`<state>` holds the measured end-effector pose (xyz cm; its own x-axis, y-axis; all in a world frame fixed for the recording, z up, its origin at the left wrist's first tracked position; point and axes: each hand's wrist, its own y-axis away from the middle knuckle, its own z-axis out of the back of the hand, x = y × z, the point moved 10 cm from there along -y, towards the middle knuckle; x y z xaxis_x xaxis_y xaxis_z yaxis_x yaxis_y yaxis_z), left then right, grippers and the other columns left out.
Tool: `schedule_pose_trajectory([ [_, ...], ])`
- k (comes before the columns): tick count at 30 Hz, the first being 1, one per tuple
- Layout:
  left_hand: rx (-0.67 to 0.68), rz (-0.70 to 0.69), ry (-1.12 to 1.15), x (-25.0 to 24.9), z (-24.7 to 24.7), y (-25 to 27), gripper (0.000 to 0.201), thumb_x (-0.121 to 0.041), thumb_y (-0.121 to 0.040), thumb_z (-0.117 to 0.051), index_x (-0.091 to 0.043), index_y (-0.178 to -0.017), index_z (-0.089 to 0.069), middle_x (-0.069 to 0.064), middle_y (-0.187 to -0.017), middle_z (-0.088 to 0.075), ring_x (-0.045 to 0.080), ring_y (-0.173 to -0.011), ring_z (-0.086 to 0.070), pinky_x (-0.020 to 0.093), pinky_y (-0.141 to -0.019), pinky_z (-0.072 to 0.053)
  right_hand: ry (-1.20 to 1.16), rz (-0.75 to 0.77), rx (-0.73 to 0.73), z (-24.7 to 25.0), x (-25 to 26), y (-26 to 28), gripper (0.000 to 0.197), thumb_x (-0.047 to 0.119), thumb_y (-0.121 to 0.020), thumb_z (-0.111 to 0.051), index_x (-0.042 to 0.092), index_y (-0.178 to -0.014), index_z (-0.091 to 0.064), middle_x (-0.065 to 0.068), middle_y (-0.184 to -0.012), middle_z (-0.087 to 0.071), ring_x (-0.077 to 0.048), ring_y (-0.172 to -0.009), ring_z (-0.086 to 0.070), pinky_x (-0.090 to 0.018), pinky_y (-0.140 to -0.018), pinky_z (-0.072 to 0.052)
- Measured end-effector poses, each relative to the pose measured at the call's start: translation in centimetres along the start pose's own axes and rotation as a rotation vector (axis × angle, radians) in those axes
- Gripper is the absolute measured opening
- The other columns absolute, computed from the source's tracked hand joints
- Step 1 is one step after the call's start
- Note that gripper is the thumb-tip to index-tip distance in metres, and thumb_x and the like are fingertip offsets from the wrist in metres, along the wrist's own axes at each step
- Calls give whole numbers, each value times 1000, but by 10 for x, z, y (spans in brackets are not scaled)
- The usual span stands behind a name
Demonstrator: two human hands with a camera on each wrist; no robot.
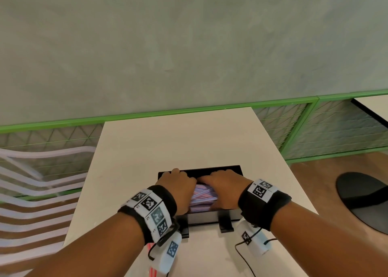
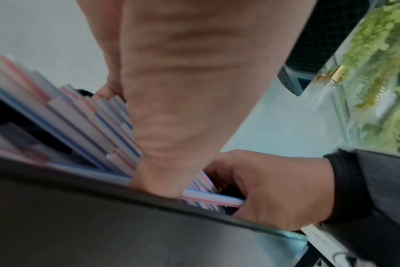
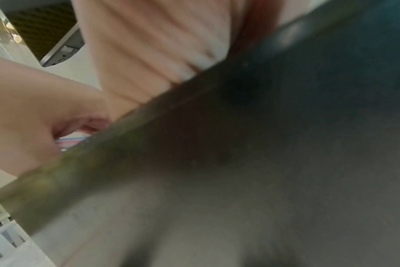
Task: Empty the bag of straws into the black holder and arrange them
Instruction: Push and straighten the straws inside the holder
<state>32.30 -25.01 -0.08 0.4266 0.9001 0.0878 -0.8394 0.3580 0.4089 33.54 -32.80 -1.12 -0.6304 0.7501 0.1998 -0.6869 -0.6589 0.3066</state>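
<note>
Arranging step: striped straws point(image 1: 202, 197) lie in the black holder point(image 1: 212, 214), mid-table, no bag visible. Left hand point(image 1: 178, 189) and right hand point(image 1: 225, 187) curl round the bundle (fingertips hidden). Next, likely: square the ends, then let go

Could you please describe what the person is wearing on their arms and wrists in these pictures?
Both forearms are bare, with no sleeves. Each wrist carries a wide black band wrapped by a white strip printed with square black-and-white code markers. Under each wrist hangs a small white camera unit bearing its own marker. A thin black cable trails from the right unit; the left one shows a black loop and red cords.
</note>
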Motion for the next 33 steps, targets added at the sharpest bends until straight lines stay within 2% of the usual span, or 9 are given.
schedule_pose_trajectory([
  [6,-19,-27,161,12,4,10,33,-34,-86,-62,-21,-112,-48,6,-108,-62,28,-94,-61,39,-78,-49,-30,-27,-24,7,0,5,37,38,-85,-68,19,-116,-59,-7,-109,-64,-28,-94,-64,-36,-80,-52],
  [10,-114,-69,281,25,21,20,28,-30,-86,-60,-26,-112,-50,1,-103,-61,24,-88,-61,40,-78,-53,-29,-3,-127,29,1,9,49,32,-84,-65,24,-131,-54,-3,-112,-57,-28,-90,-62,-32,-69,-41],
  [13,-202,-95,409,33,28,24,24,-27,-86,-61,-28,-107,-51,-3,-96,-56,19,-83,-58,36,-75,-52,8,30,-213,43,4,11,61,32,-84,-66,26,-142,-49,-2,-116,-55,-27,-90,-61,-34,-73,-42],
  [15,-233,-119,498,33,23,24,29,-26,-85,-62,-29,-112,-52,-4,-98,-53,17,-85,-56,34,-76,-51,-16,37,-225,43,5,12,64,33,-85,-65,28,-145,-46,-1,-119,-55,-26,-93,-61,-37,-80,-48],
  [18,-222,-131,631,35,5,23,58,-35,-80,-71,-35,-132,-46,-9,-109,-49,10,-99,-51,30,-86,-48,-80,33,-220,34,1,12,60,32,-88,-64,28,-146,-46,-2,-120,-55,-25,-99,-61,-35,-79,-48],
  [20,-225,-145,686,36,-2,25,74,-41,-75,-77,-41,-139,-40,-11,-115,-46,8,-107,-48,28,-92,-47,-169,41,-215,26,-1,10,61,32,-88,-67,27,-146,-47,-2,-121,-56,-23,-103,-61,-35,-86,-50],
  [23,-265,-184,750,31,-2,31,73,-48,-76,-74,-52,-137,-35,-16,-116,-45,5,-113,-46,24,-94,-46,-262,49,-172,11,-3,8,65,33,-88,-70,27,-148,-46,-1,-124,-56,-19,-110,-58,-29,-94,-48],
  [28,-419,-97,887,32,2,34,37,-29,-89,-49,-36,-125,-54,-12,-113,-49,6,-114,-45,25,-98,-42,-294,4,-97,-3,-7,5,74,44,-82,-77,34,-148,-44,0,-121,-55,-18,-108,-56,-31,-95,-49],
  [33,-541,4,993,42,4,38,33,-21,-90,-37,-25,-115,-58,-8,-112,-52,5,-112,-48,19,-96,-37,-156,31,-69,-1,0,-2,76,53,-80,-77,34,-146,-44,-2,-119,-59,-20,-104,-60,-33,-89,-52],
])
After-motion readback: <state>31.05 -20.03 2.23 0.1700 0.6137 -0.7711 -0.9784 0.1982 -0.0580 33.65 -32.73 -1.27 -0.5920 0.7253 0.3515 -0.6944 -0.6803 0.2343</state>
